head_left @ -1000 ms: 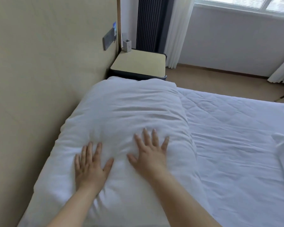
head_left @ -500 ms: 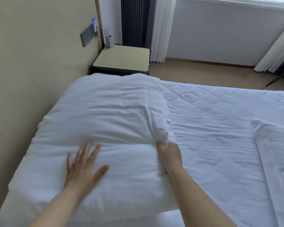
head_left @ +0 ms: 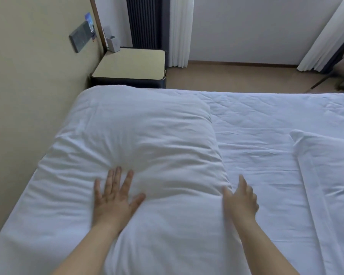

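Head: plump, creased white pillow (head_left: 139, 135)

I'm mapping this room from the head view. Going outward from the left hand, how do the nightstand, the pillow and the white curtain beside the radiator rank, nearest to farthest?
1. The pillow, directly under the left hand, which presses on it.
2. The nightstand, beyond the pillow's far end, on the left.
3. The white curtain, behind the nightstand, farthest back.
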A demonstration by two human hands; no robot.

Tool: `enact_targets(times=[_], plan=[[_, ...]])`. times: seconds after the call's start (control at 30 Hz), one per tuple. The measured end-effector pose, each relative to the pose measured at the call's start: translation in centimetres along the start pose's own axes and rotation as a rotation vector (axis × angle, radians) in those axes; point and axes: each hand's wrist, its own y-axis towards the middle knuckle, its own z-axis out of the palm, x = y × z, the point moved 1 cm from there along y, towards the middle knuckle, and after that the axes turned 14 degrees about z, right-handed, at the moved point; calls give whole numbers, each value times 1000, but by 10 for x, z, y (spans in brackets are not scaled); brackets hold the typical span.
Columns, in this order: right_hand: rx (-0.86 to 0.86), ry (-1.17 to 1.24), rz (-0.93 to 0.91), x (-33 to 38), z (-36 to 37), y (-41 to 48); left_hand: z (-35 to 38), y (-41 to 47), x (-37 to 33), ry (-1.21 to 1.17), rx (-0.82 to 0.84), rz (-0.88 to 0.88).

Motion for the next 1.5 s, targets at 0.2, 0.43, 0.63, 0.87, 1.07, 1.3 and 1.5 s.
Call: enact_targets(times=[0.2, 0.43, 0.63, 0.87, 1.07, 1.3, 1.5], plan=[[-176, -170, -926, 110, 78, -104, -4, -18, 46, -22, 40, -20], [65, -651, -203, 17, 28, 26, -2, -21, 41, -91, 111, -35], [-105, -752, 31, -124, -38, 46, -9, 6, -12, -185, -176, -300], [-208, -552, 127, -200, -102, 59, 7, 26, -154, -73, 60, 81], [-242, -523, 255, -300, -188, 88, 51, 11, -306, -214, 398, 378], [-160, -56, 544, -410, -263, 141, 93, 5, -479, -1146, 687, -74], [-72, 149, 571, -469, -270, 172, 101, 12, -537, -1299, 616, -145]])
